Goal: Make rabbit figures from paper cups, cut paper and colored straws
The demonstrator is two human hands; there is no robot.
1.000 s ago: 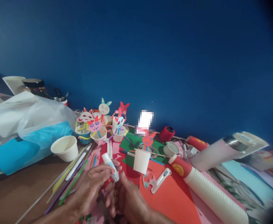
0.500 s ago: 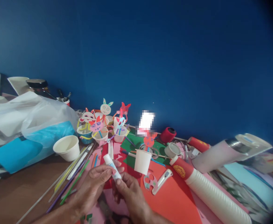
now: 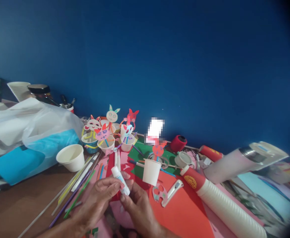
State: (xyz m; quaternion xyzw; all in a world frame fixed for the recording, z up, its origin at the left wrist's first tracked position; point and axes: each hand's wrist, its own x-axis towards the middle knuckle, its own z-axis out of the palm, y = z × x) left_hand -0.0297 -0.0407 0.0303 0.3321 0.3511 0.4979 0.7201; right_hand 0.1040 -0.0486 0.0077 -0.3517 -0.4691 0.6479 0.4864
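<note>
A white glue stick (image 3: 120, 180) with light blue print is held tilted between my two hands, low in the middle of the view. The fingers of my left hand (image 3: 99, 195) close on its left side, and a small reddish bit shows by those fingertips. My right hand (image 3: 141, 205) grips the lower end with thumb and fingers. Just right of the hands, a white paper cup (image 3: 151, 172) carries a red paper animal face (image 3: 159, 149) on a stem. A paper cut-out with holes (image 3: 159, 194) and a white utility knife (image 3: 173, 192) lie on red paper (image 3: 179, 215).
Several cups with paper animal figures (image 3: 112, 115) stand behind. Left are an empty paper cup (image 3: 71, 158), coloured sticks (image 3: 80, 195) and a plastic bag (image 3: 53, 115). A long stack of paper cups (image 3: 229, 205) and a bottle (image 3: 230, 165) lie on the right.
The glue stick has shifted slightly down and to the right within my hands. My right thumb has slid lower, toward its end. Things on the table have stayed put.
</note>
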